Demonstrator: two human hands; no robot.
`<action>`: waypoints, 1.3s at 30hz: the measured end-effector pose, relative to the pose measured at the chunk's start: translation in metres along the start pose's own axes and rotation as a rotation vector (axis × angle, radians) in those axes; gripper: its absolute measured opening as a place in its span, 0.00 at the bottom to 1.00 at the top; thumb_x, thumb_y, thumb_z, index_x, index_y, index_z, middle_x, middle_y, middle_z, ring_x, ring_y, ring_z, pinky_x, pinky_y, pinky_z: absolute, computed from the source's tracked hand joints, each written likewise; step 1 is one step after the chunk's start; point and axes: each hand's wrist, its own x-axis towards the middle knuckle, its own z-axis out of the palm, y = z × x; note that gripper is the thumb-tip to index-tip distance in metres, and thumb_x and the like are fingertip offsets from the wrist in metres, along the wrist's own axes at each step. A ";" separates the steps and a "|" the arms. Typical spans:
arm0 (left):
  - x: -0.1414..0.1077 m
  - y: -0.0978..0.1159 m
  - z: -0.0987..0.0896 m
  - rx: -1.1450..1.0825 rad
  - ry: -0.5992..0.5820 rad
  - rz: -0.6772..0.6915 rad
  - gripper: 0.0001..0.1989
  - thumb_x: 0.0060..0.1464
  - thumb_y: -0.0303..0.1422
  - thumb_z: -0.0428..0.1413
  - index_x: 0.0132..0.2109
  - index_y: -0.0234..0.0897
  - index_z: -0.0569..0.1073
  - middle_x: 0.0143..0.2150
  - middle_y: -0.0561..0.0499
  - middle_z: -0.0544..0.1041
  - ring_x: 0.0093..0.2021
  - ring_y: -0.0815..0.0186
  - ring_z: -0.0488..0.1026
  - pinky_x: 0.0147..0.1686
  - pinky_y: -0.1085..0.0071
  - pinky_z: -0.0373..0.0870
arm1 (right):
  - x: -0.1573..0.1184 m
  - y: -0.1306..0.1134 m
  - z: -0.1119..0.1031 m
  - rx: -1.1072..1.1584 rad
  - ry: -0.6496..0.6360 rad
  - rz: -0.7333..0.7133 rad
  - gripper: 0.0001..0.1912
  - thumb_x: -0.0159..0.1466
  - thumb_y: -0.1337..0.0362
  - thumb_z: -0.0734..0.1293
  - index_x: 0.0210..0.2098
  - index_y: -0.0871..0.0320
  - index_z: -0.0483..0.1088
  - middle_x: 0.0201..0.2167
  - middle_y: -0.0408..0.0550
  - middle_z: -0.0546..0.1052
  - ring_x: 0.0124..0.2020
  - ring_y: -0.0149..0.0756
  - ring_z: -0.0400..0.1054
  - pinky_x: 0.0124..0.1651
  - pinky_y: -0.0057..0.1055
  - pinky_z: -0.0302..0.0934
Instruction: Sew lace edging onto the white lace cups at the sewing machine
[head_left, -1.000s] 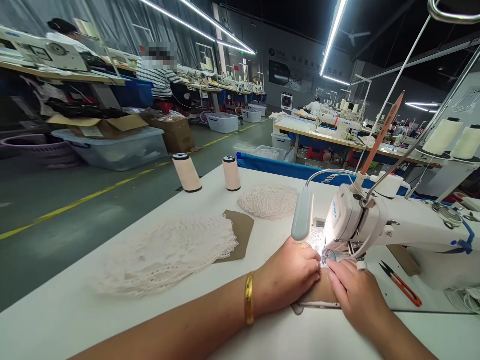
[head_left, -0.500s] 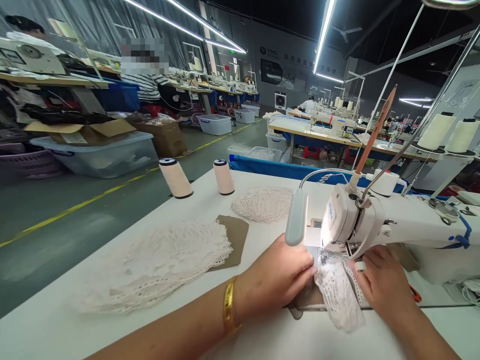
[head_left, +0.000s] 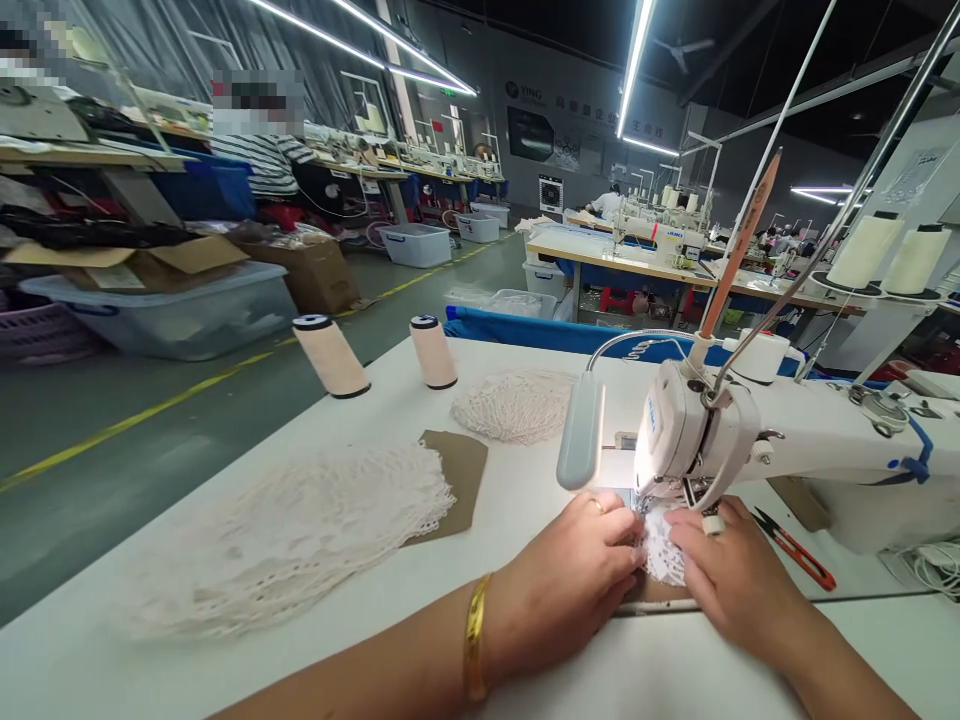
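Observation:
A small piece of white lace lies under the needle area of a white sewing machine. My left hand, with a gold bangle at the wrist, has its fingers curled together at the lace's left edge. From the other side, my right hand grips the lace's right part, fingertips close to the presser foot. The foot itself is mostly hidden by the machine head and my fingers. Red-handled thread snips rest to the right of my right hand.
On the table's left lies a large lace stack, partly over brown card. Behind it is a smaller lace pile, with two thread cones nearby. A lamp hangs left of the machine head. Co-workers sit at machines farther back.
My hands have come closer together at the needle. The lace that hung down toward me is now gathered between them, its lower length no longer showing. The snips have come into fuller view.

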 end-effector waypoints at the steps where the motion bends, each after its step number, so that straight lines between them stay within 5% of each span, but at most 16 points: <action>1: 0.000 0.001 0.000 -0.005 0.009 0.006 0.09 0.64 0.23 0.56 0.38 0.39 0.79 0.39 0.48 0.78 0.40 0.59 0.71 0.42 0.62 0.66 | 0.000 -0.002 0.001 0.041 -0.011 -0.023 0.18 0.65 0.77 0.61 0.49 0.56 0.73 0.44 0.52 0.81 0.41 0.45 0.68 0.46 0.39 0.63; 7: -0.005 0.000 -0.004 -0.026 0.025 0.015 0.11 0.66 0.22 0.54 0.44 0.41 0.80 0.37 0.49 0.80 0.39 0.60 0.72 0.43 0.62 0.66 | 0.002 -0.013 0.007 0.173 -0.175 -0.033 0.16 0.65 0.79 0.60 0.42 0.53 0.71 0.40 0.48 0.79 0.40 0.42 0.69 0.43 0.36 0.63; 33: -0.005 -0.004 0.000 0.036 0.029 0.001 0.12 0.66 0.24 0.54 0.46 0.41 0.81 0.38 0.47 0.80 0.40 0.59 0.73 0.44 0.62 0.68 | -0.001 -0.007 0.012 0.187 -0.115 -0.033 0.21 0.65 0.81 0.60 0.50 0.55 0.71 0.46 0.50 0.80 0.45 0.45 0.71 0.43 0.37 0.64; 39: -0.005 -0.003 -0.003 0.041 -0.021 0.036 0.09 0.63 0.22 0.56 0.39 0.39 0.78 0.36 0.48 0.80 0.40 0.59 0.72 0.45 0.61 0.66 | -0.002 -0.006 0.011 0.207 -0.149 -0.038 0.18 0.67 0.79 0.59 0.49 0.54 0.72 0.44 0.50 0.79 0.44 0.44 0.70 0.44 0.38 0.65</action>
